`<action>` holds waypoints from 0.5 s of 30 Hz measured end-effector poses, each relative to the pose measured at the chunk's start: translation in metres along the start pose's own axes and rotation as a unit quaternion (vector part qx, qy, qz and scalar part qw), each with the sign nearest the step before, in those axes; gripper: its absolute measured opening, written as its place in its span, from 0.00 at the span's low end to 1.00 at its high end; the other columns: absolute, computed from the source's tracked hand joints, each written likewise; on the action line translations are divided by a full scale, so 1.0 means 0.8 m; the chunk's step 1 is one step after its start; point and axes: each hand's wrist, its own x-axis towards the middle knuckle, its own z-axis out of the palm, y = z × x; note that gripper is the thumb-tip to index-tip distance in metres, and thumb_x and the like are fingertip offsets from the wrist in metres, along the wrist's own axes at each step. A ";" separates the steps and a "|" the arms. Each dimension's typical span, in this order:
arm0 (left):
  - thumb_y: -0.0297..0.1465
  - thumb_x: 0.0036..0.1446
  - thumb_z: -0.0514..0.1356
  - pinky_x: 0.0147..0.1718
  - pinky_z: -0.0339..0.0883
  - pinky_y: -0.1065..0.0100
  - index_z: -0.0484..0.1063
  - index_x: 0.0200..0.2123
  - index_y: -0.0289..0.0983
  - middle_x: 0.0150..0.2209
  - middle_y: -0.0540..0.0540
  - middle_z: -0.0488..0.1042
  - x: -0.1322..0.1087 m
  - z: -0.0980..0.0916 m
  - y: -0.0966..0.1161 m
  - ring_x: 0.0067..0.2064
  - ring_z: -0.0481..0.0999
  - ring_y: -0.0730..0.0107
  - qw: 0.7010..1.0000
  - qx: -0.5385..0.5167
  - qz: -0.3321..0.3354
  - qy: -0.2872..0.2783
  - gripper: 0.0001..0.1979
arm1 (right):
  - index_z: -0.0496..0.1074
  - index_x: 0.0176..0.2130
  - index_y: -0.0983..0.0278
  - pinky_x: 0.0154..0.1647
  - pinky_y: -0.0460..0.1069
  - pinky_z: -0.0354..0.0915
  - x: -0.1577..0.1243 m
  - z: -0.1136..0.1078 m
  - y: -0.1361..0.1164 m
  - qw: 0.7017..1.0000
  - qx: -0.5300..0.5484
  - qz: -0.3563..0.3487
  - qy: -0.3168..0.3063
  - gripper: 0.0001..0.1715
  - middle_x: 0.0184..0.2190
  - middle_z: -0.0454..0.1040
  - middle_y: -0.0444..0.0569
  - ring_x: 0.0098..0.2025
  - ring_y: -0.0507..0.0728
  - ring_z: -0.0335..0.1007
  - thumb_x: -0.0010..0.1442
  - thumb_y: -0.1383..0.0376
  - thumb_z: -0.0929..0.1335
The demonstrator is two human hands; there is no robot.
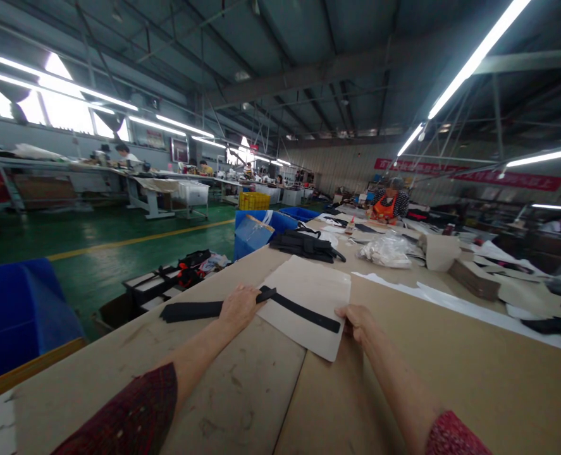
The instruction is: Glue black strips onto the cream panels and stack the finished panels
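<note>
A pale board (308, 284) lies tilted on the brown worktable (223, 379), with a curved black strip (306, 311) across it. My right hand (358, 322) grips the board's right edge between thumb and fingers. At the board's left edge, my left hand (238, 308) is closed on a black strip (267, 294), whose tip overlaps the end of the curved one. More black strips (190, 311) extend to the left from under my left hand.
Black fabric pieces (306, 245) and a clear plastic bag (387, 249) lie beyond the board. Blue bins (19, 316) stand left of the table. Stacked brown boards (474, 278) are at right. A person in an orange apron (385, 205) is at the far end.
</note>
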 end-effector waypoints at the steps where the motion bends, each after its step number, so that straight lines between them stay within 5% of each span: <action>1: 0.39 0.65 0.52 0.56 0.61 0.59 0.76 0.46 0.40 0.47 0.41 0.77 -0.006 -0.004 0.002 0.52 0.71 0.55 1.000 -0.005 0.008 -0.008 0.16 | 0.70 0.51 0.66 0.42 0.54 0.72 -0.006 -0.005 0.004 1.000 0.002 -0.003 -0.001 0.18 0.48 0.72 0.51 0.43 0.56 0.73 0.65 0.58 0.68; 6: 0.38 0.63 0.54 0.55 0.62 0.61 0.77 0.46 0.44 0.46 0.45 0.78 -0.065 -0.032 0.019 0.51 0.72 0.58 0.996 -0.036 0.050 -0.058 0.14 | 0.71 0.33 0.68 0.20 0.43 0.60 -0.067 -0.048 0.030 0.999 0.032 -0.033 -0.015 0.02 0.24 0.71 0.42 0.22 0.48 0.64 0.57 0.70 0.70; 8: 0.37 0.62 0.55 0.53 0.63 0.62 0.76 0.46 0.46 0.45 0.46 0.78 -0.102 -0.047 0.031 0.51 0.72 0.59 0.993 -0.049 0.069 -0.078 0.14 | 0.70 0.26 0.66 0.16 0.43 0.53 -0.103 -0.074 0.047 0.998 0.048 -0.042 -0.030 0.05 0.18 0.67 0.40 0.17 0.48 0.59 0.50 0.74 0.70; 15: 0.29 0.56 0.57 0.57 0.64 0.58 0.74 0.50 0.47 0.52 0.48 0.75 -0.252 -0.087 0.092 0.55 0.71 0.59 0.972 -0.110 0.139 -0.156 0.19 | 0.72 0.23 0.65 0.17 0.44 0.55 -0.242 -0.185 0.118 0.994 0.063 -0.002 -0.089 0.09 0.17 0.71 0.44 0.18 0.50 0.62 0.38 0.65 0.74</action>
